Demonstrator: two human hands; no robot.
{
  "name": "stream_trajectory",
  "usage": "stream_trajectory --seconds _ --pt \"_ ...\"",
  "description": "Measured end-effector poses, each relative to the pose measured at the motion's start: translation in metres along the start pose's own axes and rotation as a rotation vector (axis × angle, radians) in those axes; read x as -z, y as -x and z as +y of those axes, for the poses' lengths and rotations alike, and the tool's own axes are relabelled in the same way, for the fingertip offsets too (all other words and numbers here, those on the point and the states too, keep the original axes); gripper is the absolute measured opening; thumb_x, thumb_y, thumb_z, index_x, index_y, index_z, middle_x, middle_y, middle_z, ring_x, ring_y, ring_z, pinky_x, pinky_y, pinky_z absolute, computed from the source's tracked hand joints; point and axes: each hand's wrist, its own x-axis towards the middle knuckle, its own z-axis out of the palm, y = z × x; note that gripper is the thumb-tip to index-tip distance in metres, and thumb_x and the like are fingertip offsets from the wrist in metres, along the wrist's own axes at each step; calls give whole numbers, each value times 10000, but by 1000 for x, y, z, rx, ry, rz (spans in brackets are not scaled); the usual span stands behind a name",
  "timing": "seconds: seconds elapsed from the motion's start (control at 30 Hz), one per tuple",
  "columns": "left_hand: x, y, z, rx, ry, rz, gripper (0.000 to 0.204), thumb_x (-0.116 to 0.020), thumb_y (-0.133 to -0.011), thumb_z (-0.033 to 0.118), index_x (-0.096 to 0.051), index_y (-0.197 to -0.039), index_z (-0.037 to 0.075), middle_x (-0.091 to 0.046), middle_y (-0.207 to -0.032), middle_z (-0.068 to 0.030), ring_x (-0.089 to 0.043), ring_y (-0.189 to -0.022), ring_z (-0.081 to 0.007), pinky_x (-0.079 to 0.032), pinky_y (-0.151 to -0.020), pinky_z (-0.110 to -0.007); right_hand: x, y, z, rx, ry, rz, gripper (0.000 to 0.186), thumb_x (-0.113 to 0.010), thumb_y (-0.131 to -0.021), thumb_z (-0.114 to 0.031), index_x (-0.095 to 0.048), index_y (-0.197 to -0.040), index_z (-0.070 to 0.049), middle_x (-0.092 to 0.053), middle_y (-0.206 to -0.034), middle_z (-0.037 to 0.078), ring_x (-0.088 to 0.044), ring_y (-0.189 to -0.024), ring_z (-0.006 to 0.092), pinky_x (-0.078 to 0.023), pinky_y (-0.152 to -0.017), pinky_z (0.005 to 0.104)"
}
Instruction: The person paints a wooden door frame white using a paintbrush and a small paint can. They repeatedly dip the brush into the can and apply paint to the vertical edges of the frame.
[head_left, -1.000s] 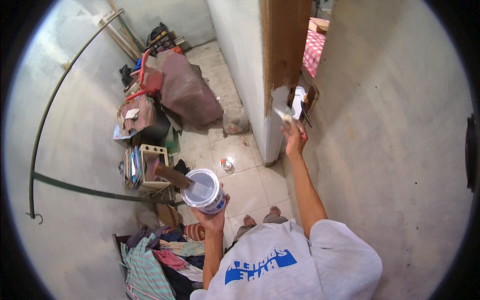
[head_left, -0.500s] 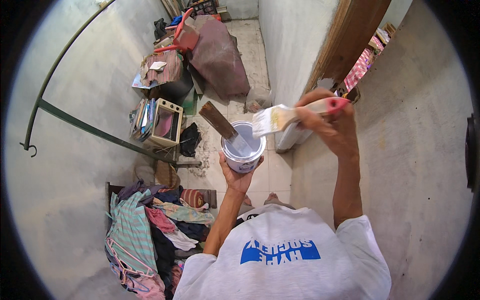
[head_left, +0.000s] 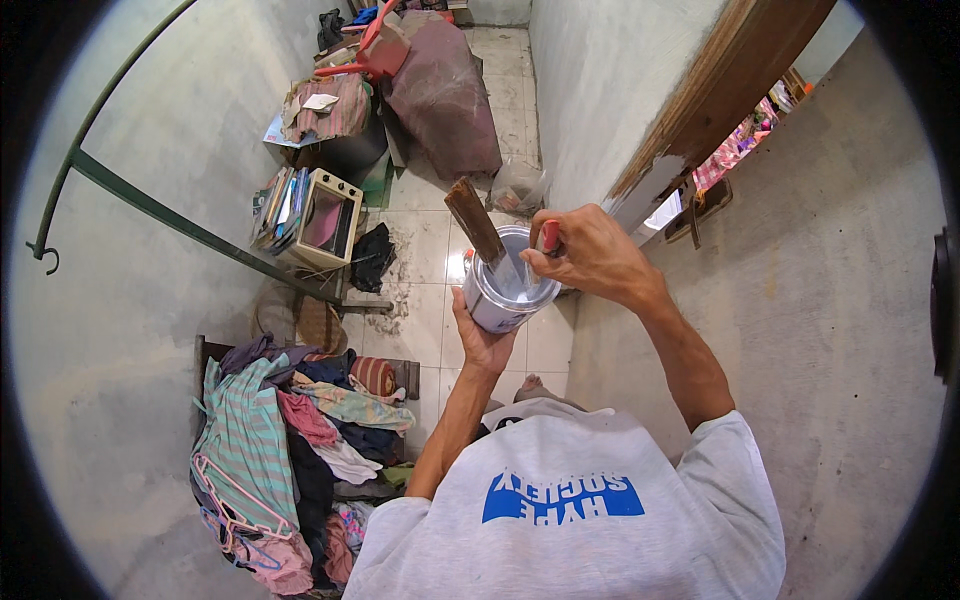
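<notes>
My left hand (head_left: 482, 338) holds a white paint can (head_left: 500, 310) from below, at the middle of the view. A brown wooden stick (head_left: 473, 220) stands tilted in it, its lower end coated with pale paint. My right hand (head_left: 590, 255) is closed on a paintbrush (head_left: 550, 236) with a red-tipped handle, held upright over the can with its head down inside the rim; the bristles are mostly hidden by my fingers and the can.
A wooden doorframe (head_left: 725, 90) with pale paint low down is at upper right. Piled clothes (head_left: 240, 420), a green metal bar (head_left: 180, 215) and an old oven (head_left: 330, 215) are on the left. A covered bulky object (head_left: 440, 100) and red chair (head_left: 385, 50) stand farther back.
My right hand has brought the brush from the doorframe over to the can and lowered it inside. The view has turned rightward, away from facing the doorframe, toward the narrow floor.
</notes>
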Motion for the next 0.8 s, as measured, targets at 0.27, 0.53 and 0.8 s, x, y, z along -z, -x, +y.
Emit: stream_trajectory --seconds 0.27,0.53,0.8 --pt "-5 -1 3 19 17 14 773 -441 -955 699 -416 -1496 147 -510 -1466 -69 -506 -1331 -264 -426 -1102 -485 21 15 -2 -164 -203 80 201 -739 -878 -191 -701 -878 6 -574 -648 23 -497 -583 72 -417 -532 284" --pt "-14 -3 4 26 -59 21 791 -446 -948 711 -413 -1498 144 -509 -1468 -71 -505 -1332 -261 -423 -1104 -480 12 22 14 -161 -272 163 184 -725 -890 -162 -688 -878 18 -543 -606 10 -455 -577 61 -403 -520 270" --pt "-11 -7 -1 35 -63 28 795 -448 -942 719 -426 -1487 141 -517 -1462 -72 -511 -1326 -259 -426 -1099 -487 2 19 12 -99 -127 178 208 -736 -880 -171 -659 -853 20 -550 -615 26 -438 -567 76 -402 -522 281"
